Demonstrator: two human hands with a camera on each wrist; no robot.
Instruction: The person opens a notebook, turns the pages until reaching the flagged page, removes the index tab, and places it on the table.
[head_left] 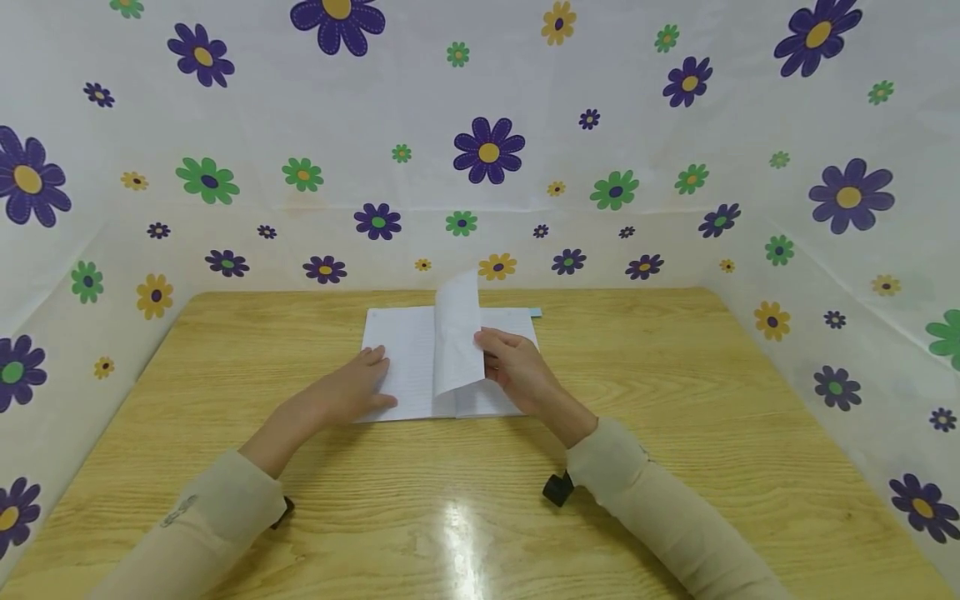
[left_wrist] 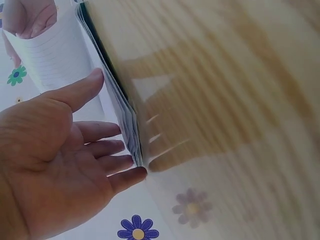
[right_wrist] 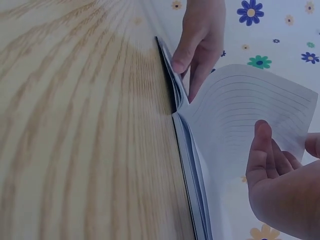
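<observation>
An open notebook point(head_left: 405, 342) with lined white pages lies on the wooden table, its dark cover edge showing in both wrist views. My right hand point(head_left: 519, 367) pinches the outer edge of one page point(head_left: 459, 337), which stands up curved over the middle of the notebook. In the right wrist view the lines on that raised page point(right_wrist: 240, 100) are visible. My left hand point(head_left: 352, 387) rests on the left-hand page with its fingers spread and straight. Seen from the left wrist, its thumb and fingertips point(left_wrist: 95, 76) lie along the notebook's edge.
The wooden table point(head_left: 360, 517) reflects light near its front. A pale blue tab point(head_left: 536, 312) sticks out at the notebook's upper right corner. White cloth point(head_left: 420, 100) with printed flowers encloses the back and sides. A black wrist device point(head_left: 557, 490) shows by the right sleeve.
</observation>
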